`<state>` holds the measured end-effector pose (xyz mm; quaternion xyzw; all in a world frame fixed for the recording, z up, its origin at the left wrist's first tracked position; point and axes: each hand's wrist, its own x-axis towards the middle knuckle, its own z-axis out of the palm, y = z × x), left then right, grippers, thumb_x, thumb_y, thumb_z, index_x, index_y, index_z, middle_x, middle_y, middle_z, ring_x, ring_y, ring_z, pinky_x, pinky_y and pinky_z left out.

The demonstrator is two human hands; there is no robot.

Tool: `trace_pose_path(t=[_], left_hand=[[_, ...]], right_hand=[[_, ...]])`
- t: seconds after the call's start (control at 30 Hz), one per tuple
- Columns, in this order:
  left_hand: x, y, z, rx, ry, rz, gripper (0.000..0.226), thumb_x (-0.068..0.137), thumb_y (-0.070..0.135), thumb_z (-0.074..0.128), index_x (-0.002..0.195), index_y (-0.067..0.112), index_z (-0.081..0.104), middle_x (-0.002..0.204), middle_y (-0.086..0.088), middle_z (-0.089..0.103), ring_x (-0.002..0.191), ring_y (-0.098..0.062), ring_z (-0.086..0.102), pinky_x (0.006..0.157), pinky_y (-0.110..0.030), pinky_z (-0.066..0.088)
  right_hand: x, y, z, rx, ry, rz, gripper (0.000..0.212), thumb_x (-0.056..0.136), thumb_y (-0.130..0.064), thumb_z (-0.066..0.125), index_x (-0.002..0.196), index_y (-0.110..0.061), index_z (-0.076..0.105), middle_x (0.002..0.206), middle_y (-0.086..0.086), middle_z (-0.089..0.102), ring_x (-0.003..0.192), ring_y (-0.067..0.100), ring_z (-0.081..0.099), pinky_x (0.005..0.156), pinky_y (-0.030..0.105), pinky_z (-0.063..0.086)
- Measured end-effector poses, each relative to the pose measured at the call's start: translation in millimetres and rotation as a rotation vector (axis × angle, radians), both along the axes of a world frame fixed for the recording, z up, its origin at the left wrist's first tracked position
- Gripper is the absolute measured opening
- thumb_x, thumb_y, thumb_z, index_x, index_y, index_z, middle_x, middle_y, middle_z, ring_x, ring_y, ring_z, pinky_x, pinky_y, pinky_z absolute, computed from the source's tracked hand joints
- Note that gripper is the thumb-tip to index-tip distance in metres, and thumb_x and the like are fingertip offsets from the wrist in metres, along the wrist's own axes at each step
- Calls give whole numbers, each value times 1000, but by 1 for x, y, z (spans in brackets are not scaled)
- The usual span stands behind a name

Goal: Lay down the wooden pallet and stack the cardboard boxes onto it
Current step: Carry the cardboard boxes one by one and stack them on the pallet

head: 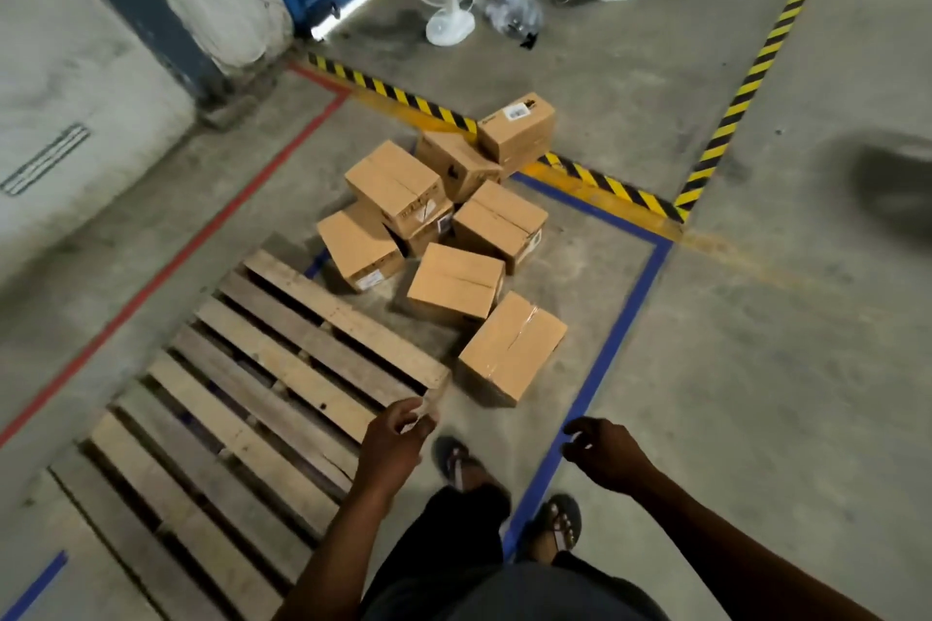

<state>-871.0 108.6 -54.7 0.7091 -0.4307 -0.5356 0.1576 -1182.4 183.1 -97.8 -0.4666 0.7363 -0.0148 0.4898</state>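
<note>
The wooden pallet (262,398) was seen lying flat on the concrete floor (756,368), slats up, so the first half of the task was judged done. The stacking was judged not yet begun: no box was found on the pallet. The cardboard boxes (449,227) were left in a loose heap on the floor just beyond the pallet's far corner, some leaning on one another, and the nearest box (512,345) was set just beside that corner. The left hand (398,434) was held at the pallet's near corner, fingers curled, though whether the wood was gripped or only touched could not be told. The right hand (602,449) was held loosely apart and empty above the blue floor tape (620,318). All the boxes were judged left to be lifted across
</note>
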Motion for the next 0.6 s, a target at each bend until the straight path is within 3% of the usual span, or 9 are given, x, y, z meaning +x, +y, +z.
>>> trace_pose_path(t=[0.07, 0.17, 0.23, 0.3, 0.4, 0.47, 0.53, 0.6], left_hand=[[-17, -21, -7, 26, 14, -27, 30, 95, 28, 76, 124, 24, 69, 119, 1, 66, 108, -24, 67, 69, -34, 58], [-35, -55, -32, 71, 6, -49, 33, 93, 33, 78, 124, 25, 70, 120, 0, 69, 110, -26, 68, 86, -48, 61], [-48, -79, -53, 111, -12, -67, 29, 92, 31, 80, 118, 28, 69, 118, -2, 71, 109, -27, 70, 92, -51, 61], [-62, -96, -67, 154, 5, -72, 25, 91, 28, 80, 113, 30, 67, 111, -3, 72, 104, -28, 71, 87, -47, 62], [-83, -130, -107, 203, 6, -95, 23, 87, 34, 81, 105, 33, 68, 106, -4, 73, 96, -28, 72, 81, -49, 63], [-88, -143, -145, 263, -12, -90, 21, 83, 42, 80, 100, 36, 69, 107, -2, 74, 94, -26, 73, 83, -51, 63], [-95, -149, -180, 346, -12, -45, 23, 76, 48, 79, 94, 36, 70, 108, -3, 77, 92, -28, 75, 82, -53, 63], [-109, -154, -187, 362, -40, 0, 36, 69, 53, 78, 99, 33, 72, 111, -7, 77, 100, -33, 74, 88, -56, 60]], right_hand=[[-10, -28, -1, -22, -4, -16, 38, 96, -39, 69, 129, -19, 67, 101, -4, 73, 102, 17, 70, 77, 20, 44], [-20, -66, 1, -48, -6, -45, 38, 96, -37, 69, 129, -18, 67, 107, 0, 76, 106, 20, 70, 77, 23, 44], [-26, -90, 8, -30, -7, -73, 35, 95, -35, 71, 127, -20, 68, 98, -4, 73, 105, 20, 71, 80, 24, 46], [-31, -105, 13, -24, 1, -101, 33, 93, -35, 73, 123, -22, 70, 91, -9, 71, 97, 14, 71, 81, 22, 51], [-48, -137, 14, -2, -5, -146, 30, 92, -37, 74, 120, -26, 72, 92, -8, 73, 78, 1, 67, 66, 4, 43], [-59, -151, 6, 16, 8, -142, 26, 93, -30, 74, 118, -25, 73, 93, -7, 74, 70, -8, 63, 69, 5, 47], [-72, -167, -13, 95, 2, -141, 21, 93, -24, 71, 113, -24, 75, 95, -4, 77, 72, -7, 67, 69, 5, 48], [-82, -184, -43, 139, 31, -93, 20, 91, -30, 72, 111, -27, 75, 101, -2, 78, 89, 8, 71, 71, 8, 47]])
